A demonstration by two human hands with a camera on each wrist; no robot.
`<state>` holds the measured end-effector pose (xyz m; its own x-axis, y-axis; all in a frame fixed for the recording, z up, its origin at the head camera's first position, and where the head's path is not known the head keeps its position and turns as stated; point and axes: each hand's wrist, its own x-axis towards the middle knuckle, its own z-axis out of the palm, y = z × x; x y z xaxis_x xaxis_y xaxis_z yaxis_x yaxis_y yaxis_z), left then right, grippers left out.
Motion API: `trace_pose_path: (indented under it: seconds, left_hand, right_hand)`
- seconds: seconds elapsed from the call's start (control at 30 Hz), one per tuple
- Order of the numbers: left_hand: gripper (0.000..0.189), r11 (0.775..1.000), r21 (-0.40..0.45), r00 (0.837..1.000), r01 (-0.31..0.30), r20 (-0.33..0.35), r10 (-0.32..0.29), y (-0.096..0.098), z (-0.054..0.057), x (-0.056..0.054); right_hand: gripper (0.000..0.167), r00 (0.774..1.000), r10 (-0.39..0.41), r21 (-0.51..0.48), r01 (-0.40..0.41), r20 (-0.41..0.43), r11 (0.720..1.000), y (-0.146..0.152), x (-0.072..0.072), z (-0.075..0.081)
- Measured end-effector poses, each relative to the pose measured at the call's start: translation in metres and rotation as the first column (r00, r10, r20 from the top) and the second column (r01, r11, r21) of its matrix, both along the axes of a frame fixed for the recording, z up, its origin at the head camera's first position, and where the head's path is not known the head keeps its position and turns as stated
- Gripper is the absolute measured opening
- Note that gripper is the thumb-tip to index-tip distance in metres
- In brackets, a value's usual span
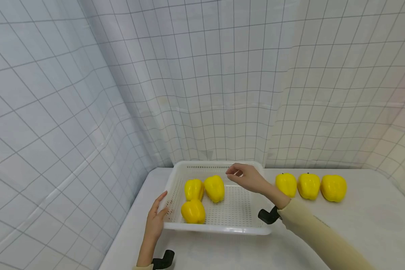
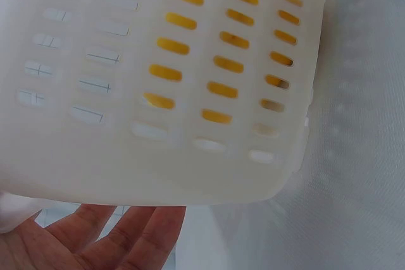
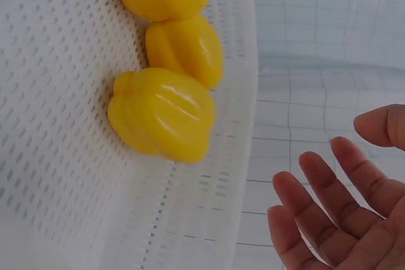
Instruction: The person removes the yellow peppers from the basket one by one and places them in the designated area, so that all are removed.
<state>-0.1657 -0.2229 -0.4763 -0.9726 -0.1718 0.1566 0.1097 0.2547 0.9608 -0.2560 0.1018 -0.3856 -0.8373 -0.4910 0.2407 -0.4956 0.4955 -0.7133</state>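
A white perforated plastic basket (image 1: 229, 229) stands on the table, with three yellow bell peppers (image 1: 193, 211) grouped in its left part. My left hand (image 1: 154, 221) holds the basket's left side, thumb over the rim and fingers along the outer wall. In the left wrist view the slotted wall (image 2: 126, 169) hides the fingertips of that hand (image 2: 120, 238). Above the basket's right half, my right hand (image 1: 248, 177) hangs with fingers loosely bent and nothing between them. The right wrist view shows its spread fingers (image 3: 323, 194) apart from the peppers (image 3: 164, 115).
Three more yellow bell peppers (image 1: 308, 186) sit in a row on the white table (image 1: 364, 225), right of the basket and beyond my right forearm. A white gridded curtain (image 1: 222, 93) rises behind the table and along its sides.
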Motion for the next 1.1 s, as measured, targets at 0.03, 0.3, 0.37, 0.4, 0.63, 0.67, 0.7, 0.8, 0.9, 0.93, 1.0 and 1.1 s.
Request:
trace_pose_path:
  seconds: [0.03,0.3,0.37,0.4,0.63,0.67,0.7,0.8,0.9,0.93,1.0,1.1]
  left_hand:
    - [0.051,1.000,-0.002,1.000,-0.002,-0.002,0.002,0.000,0.000,0.000]
    - [0.050,1.000,-0.004,1.000,0.000,-0.015,0.000,0.001,0.000,-0.001]
    - [0.050,1.000,-0.004,1.000,-0.003,-0.013,0.003,0.002,0.000,-0.001]
    - [0.050,1.000,-0.005,1.000,-0.003,-0.013,0.003,0.002,0.000,-0.001]
    - [0.050,1.000,-0.007,1.000,0.006,-0.009,-0.006,0.002,0.000,0.000]
    - [0.050,1.000,-0.007,1.000,0.007,-0.010,-0.007,0.002,0.000,0.000]
    - [0.050,1.000,-0.010,1.000,0.006,-0.010,-0.006,0.002,0.000,0.000]
    - [0.050,1.000,-0.012,1.000,-0.006,-0.008,0.006,0.002,0.000,0.000]
    - [0.050,1.000,-0.018,1.000,-0.015,-0.003,0.015,0.002,0.001,0.000]
    - [0.050,1.000,-0.017,1.000,-0.015,-0.002,0.015,0.002,0.001,0.000]
    - [0.051,1.000,-0.016,1.000,-0.013,-0.002,0.013,0.001,0.002,0.000]
    - [0.051,1.000,-0.010,1.000,-0.007,0.000,0.007,0.001,0.003,0.002]
  right_hand:
    - [0.017,1.000,0.003,0.005,-0.003,0.003,1.000,-0.003,-0.002,-0.001]
    - [0.037,0.994,-0.009,0.085,0.000,0.111,0.996,-0.028,-0.018,-0.010]
    - [0.044,0.992,-0.018,0.121,0.003,0.124,0.993,-0.034,-0.022,-0.014]
    - [0.047,0.991,-0.024,0.139,0.006,0.131,0.990,-0.037,-0.024,-0.016]
    - [0.068,0.982,-0.103,0.287,0.053,0.161,0.956,-0.053,-0.032,-0.032]
    - [0.070,0.980,-0.114,0.306,0.060,0.163,0.950,-0.055,-0.032,-0.034]
    - [0.071,0.978,-0.126,0.318,0.067,0.169,0.946,-0.057,-0.033,-0.036]
    - [0.077,0.971,-0.151,0.344,0.080,0.183,0.936,-0.062,-0.036,-0.041]
    - [0.082,0.963,-0.166,0.342,0.086,0.210,0.936,-0.065,-0.036,-0.044]
    - [0.084,0.961,-0.170,0.340,0.088,0.218,0.936,-0.066,-0.036,-0.044]
    - [0.087,0.955,-0.179,0.338,0.092,0.237,0.937,-0.068,-0.037,-0.046]
    - [0.090,0.945,-0.190,0.324,0.097,0.268,0.941,-0.070,-0.037,-0.050]
